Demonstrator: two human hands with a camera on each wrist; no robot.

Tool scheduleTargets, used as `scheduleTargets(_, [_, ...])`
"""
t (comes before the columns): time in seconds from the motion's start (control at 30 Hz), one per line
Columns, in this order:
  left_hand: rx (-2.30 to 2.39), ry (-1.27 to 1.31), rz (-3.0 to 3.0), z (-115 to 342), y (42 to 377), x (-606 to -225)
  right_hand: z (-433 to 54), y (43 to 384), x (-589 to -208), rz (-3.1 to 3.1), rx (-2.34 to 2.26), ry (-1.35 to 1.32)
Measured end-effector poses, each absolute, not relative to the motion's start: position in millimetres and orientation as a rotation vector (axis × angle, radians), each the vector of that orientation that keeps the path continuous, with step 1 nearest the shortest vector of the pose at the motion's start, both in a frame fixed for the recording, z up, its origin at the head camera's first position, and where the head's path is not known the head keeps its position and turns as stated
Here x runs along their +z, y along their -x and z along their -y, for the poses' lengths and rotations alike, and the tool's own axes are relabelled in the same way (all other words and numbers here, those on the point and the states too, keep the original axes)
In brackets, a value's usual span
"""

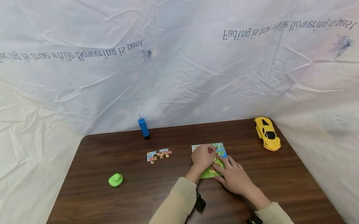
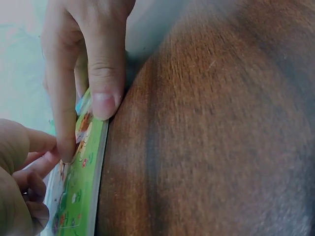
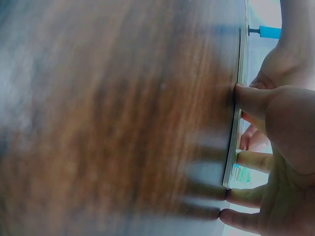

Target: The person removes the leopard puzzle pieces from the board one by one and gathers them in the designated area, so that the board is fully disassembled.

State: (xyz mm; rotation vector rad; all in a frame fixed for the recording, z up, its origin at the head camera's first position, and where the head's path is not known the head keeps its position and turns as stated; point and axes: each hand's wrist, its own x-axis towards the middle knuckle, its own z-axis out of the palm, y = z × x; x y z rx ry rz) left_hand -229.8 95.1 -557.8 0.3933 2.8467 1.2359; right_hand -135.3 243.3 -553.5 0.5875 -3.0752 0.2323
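A jigsaw puzzle (image 1: 209, 172) with a green and blue picture lies flat on the table. My left hand (image 1: 203, 156) reaches over its left half with curled fingers, the tips close together above the picture; whether they pinch a piece is hidden. My right hand (image 1: 236, 178) rests at its right side with fingers spread. In the left wrist view, the right thumb (image 2: 104, 105) presses the puzzle's near edge and the index finger touches the picture beside the left fingertips. The right wrist view shows two right fingers (image 3: 243, 196) on the table past the corner.
Several loose jigsaw pieces (image 1: 151, 156) lie left of the puzzle. A blue cylinder (image 1: 143, 127) with a thin rod stands at the back edge. A small green toy (image 1: 115, 180) sits at left, a yellow toy car (image 1: 267, 134) at back right. White cloth (image 1: 178, 75) hangs behind.
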Motion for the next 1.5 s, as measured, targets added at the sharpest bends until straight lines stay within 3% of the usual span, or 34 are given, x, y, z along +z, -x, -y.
scheduleTargets(0.47, [1.5, -0.372, -2.784, -79, 233, -548, -240, 137, -553, 3.106, 0.262, -0.581])
scheduleTargets(1.5, [1.382, -0.052, -2.794, 59, 241, -544, -243, 137, -554, 3.097, 0.292, -0.599])
